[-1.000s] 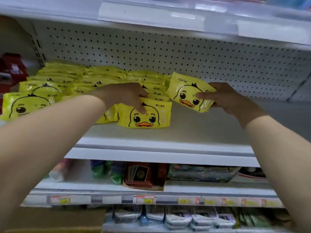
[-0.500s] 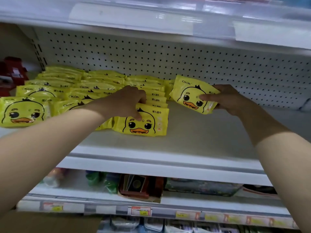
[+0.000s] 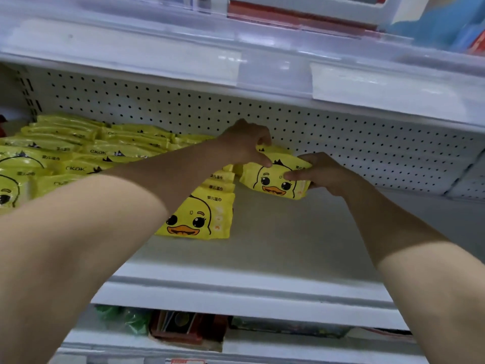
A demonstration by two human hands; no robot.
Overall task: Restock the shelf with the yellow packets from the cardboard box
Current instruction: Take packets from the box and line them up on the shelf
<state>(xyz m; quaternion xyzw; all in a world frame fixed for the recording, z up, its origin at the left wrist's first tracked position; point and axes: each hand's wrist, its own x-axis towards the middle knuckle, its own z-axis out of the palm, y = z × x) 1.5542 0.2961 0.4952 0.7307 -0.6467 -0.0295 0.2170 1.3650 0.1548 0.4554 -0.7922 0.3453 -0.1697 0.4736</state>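
Observation:
A yellow packet (image 3: 273, 181) with a cartoon duck face sits deep on the white shelf (image 3: 288, 240), near the pegboard back. My right hand (image 3: 322, 172) grips its right end, thumb on the front. My left hand (image 3: 244, 145) pinches its top left corner. Left of it lies a row of overlapping yellow packets, the front one (image 3: 199, 216) face up. Several more rows of yellow packets (image 3: 78, 151) fill the left of the shelf. The cardboard box is out of view.
The right half of the shelf is bare white metal. An upper shelf edge (image 3: 236, 56) with clear label holders hangs just above. The shelf below (image 3: 183, 327) holds dark and green goods. My forearms cross the front edge.
My left hand left the front packet and moved right and back to the packet in my right hand. That packet went further in and down. The camera moved closer and tilted up.

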